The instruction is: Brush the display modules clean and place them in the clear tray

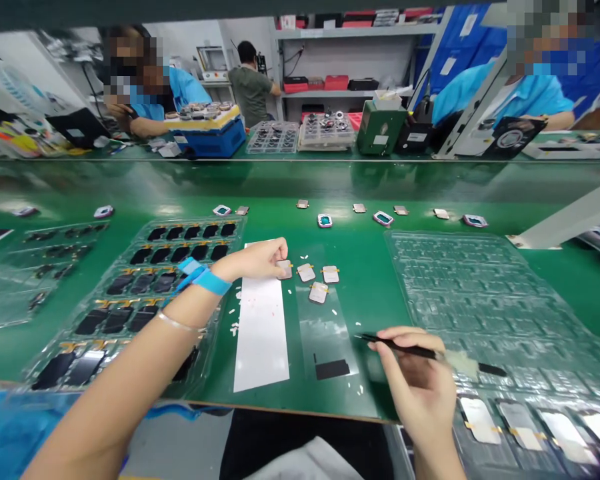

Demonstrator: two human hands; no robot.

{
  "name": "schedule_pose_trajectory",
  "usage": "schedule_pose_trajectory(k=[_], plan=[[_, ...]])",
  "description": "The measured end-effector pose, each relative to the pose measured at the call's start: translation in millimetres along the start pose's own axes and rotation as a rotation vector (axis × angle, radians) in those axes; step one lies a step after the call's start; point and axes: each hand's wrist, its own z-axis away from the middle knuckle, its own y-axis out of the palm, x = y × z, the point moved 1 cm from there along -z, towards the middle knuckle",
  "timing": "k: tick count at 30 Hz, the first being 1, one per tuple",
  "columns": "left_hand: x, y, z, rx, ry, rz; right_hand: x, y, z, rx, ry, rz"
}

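My left hand (pixel 260 260), with a blue strap and a silver bangle on its arm, reaches over the top of a white paper strip (pixel 263 333). Its curled fingers pinch the edge of a small square display panel (pixel 285 269). Beside it lie three similar panels, one of them a silver-backed display panel (pixel 319 292) with an orange tab. My right hand (pixel 423 380) holds black tweezers (pixel 410 348), their tips pointing left above the green bench. Between the hands is a clear film sheet (pixel 325 333) with a black strip (pixel 333 369) at its near end.
A clear tray (pixel 153 260) with rows of dark panels stands left. Another clear tray (pixel 480 293) at right carries silver panels in its near row. Small watch-like cases (pixel 325 220) line the back. White scraps (pixel 235 328) dot the bench. Co-workers sit beyond.
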Motion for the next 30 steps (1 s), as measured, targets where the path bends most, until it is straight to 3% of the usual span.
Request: schedule_pose_trajectory(k=[5, 8, 11, 14, 18, 23, 30], plan=[[-35, 12.1, 68, -0.047, 0.075, -0.03, -3, -1, 8, 0.149, 0.128, 0.011], [-60, 39.3, 117, -0.071, 0.171, 0.016, 6, 6, 13, 0.251, 0.187, 0.049], [-78, 71.9, 147, -0.14, 0.355, 0.022, 14, 19, 13, 0.328, 0.17, 0.107], [-82, 99.2, 152, -0.282, 0.522, -0.022, 12, 30, 11, 0.343, 0.148, 0.147], [-71, 120.7, 143, -0.449, 0.528, -0.069, 2, 34, 11, 0.354, 0.21, 0.162], [-63, 132.3, 139, -0.507, 0.55, -0.083, 1, 32, 13, 0.381, 0.297, 0.146], [-65, 132.1, 140, -0.507, 0.542, -0.074, 2, 31, 12, 0.363, 0.319, 0.148]])
